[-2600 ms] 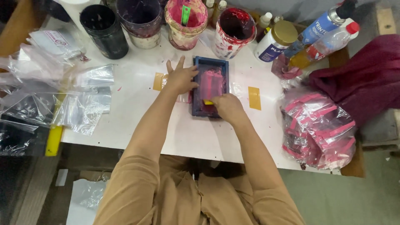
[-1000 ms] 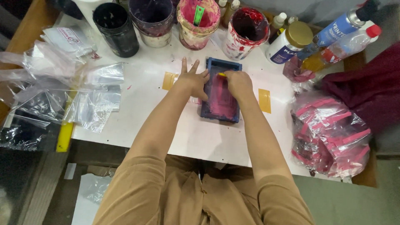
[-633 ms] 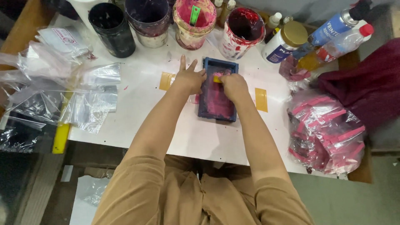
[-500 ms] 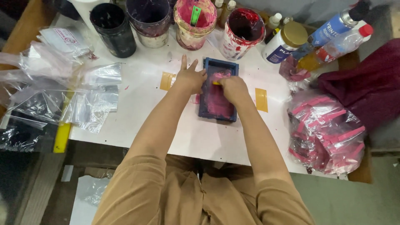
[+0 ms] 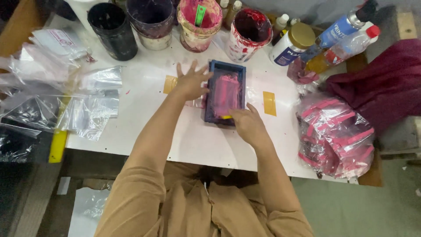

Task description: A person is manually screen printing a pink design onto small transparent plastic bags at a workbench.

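White desk [image 5: 144, 94]: left hand [image 5: 191, 82] flat, steadying frame [image 5: 224, 93]; right hand [image 5: 248, 125] closed on squeegee [image 5: 225, 117], mid-stroke; next needs even pressure.

Even, soft overhead light falls on the white table [image 5: 144, 87], brightest around the fingers [image 5: 193, 70], with only faint shadows beneath the arms; clear plastic bags [image 5: 87, 109] to the left catch mild glare, edges darken toward the floor, focus slightly soft throughout
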